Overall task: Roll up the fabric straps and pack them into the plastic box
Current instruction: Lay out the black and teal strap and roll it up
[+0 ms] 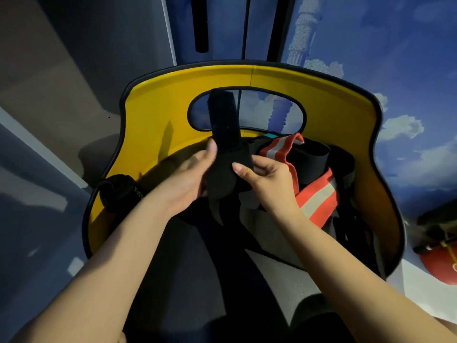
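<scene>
Both hands were on the black fabric strap [223, 134] mid-frame: left hand [195, 173] gripping one edge, right hand [262, 178] pinching the other, its free end sticking up past the yellow tray's [158, 112] cutout. Looked like rolling had barely started on this one. One rolled black strap [118, 191] sat at the tray's left edge, and an orange reflective strap [314, 194] lay loose on the right. Couldn't spot the plastic box, so packing seemed mostly left.
</scene>
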The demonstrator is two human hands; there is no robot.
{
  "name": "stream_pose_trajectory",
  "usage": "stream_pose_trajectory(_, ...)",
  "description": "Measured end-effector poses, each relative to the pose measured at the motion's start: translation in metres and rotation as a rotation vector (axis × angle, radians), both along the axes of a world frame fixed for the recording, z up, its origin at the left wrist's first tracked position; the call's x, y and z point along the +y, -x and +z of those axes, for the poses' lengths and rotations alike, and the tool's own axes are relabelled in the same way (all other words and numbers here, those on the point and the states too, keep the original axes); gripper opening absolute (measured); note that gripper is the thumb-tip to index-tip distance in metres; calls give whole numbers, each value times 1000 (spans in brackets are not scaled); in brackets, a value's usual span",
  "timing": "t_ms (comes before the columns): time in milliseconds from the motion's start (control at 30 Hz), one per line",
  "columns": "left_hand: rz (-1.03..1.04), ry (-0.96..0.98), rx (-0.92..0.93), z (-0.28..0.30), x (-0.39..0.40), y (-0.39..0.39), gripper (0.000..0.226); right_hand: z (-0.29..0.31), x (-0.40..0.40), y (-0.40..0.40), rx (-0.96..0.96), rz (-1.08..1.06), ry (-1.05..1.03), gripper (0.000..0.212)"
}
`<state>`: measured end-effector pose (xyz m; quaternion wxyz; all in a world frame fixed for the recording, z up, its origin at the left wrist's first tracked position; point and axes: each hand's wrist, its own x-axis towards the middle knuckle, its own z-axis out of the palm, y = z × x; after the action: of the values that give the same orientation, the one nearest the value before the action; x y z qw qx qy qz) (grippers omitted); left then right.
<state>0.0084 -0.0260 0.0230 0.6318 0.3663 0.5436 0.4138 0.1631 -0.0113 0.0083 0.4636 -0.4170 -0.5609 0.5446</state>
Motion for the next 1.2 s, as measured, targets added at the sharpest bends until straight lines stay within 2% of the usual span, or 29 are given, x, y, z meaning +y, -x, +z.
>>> stream_pose_trajectory(67, 22, -50, 42, -6, -3, 7, 72, -1, 8, 9, -53, -26, 15, 18)
stream_pose_trajectory(133, 153, -75, 49, -12, -2, 15, 48, -6, 16, 23, -119, -37, 33, 22)
stream_pose_trajectory(200, 299, -48, 48, -17, 2, 22, 41, -12, 23, 38, -183, -51, 48, 24)
stream_pose_trajectory(400, 306, 48, 161, -40, 6, 21, 58, -33, 53, 55, -289, -68, 226, 21)
stream_pose_trajectory(500, 340, 37, 257, -54, 8, 21, 56, -45, 68, 57, -256, -69, 351, 17)
stream_pose_trajectory(600, 314, -21, 415, -66, 8, 18, 56, -54, 82, 61, -257, -81, 405, 24)
stream_pose_trajectory(700, 200, -83, 567, -77, 8, 17, 58, -61, 92, 66, -297, -101, 411, 29)
stream_pose_trajectory(800, 120, -49, 606, -86, 15, 22, 59, -68, 98, 71, -362, -91, 357, 32)
stream_pose_trajectory(933, 134, -87, 714, -95, 32, 25, 60, -75, 105, 79, -399, -76, 291, 37)
stream_pose_trajectory(1100, 190, -214, 870, -102, 45, 23, 58, -78, 115, 84, -334, -50, 249, 42)
stream_pose_trajectory(1200, 153, -233, 991, -108, 50, 22, 59, -74, 123, 87, -420, -54, 253, 46)
